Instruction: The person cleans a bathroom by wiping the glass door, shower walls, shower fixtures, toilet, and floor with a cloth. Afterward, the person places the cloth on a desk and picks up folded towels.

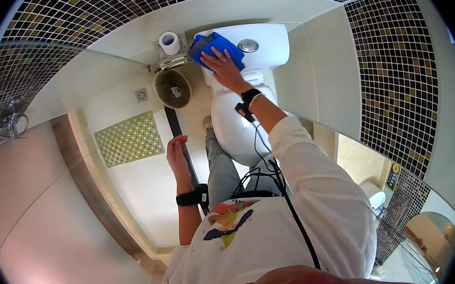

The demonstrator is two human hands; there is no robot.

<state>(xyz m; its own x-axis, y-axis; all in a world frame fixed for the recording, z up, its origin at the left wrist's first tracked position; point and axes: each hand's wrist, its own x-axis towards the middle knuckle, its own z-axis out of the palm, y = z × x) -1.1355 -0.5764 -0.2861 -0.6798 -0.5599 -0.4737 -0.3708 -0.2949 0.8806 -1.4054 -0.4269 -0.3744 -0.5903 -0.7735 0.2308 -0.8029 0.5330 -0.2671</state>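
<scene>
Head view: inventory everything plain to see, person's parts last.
Toilet: 1, white, centre
Cloth: 1, blue and grey, on tank
Flush button: 1, silver, on tank
Toilet roll: 1, white, left of tank
Holder: 1, silver, under roll
Bin: 1, brownish, below roll
Floor drain: 1, grey, left of bin
Mat: 1, green, left
Metal fixture: 1, chrome, far left
Mosaic tiles: many, mixed, top and right
Sign: 1, yellow and black, lower right
Shirt: 1, white, bottom centre
Trousers: 1 pair, grey, lower centre
Cables: several, black, shirt and lap
Wristbands: 2, black, one per wrist
Left hand: 1, bare, left of centre
Right hand: 1, bare, on cloth
</scene>
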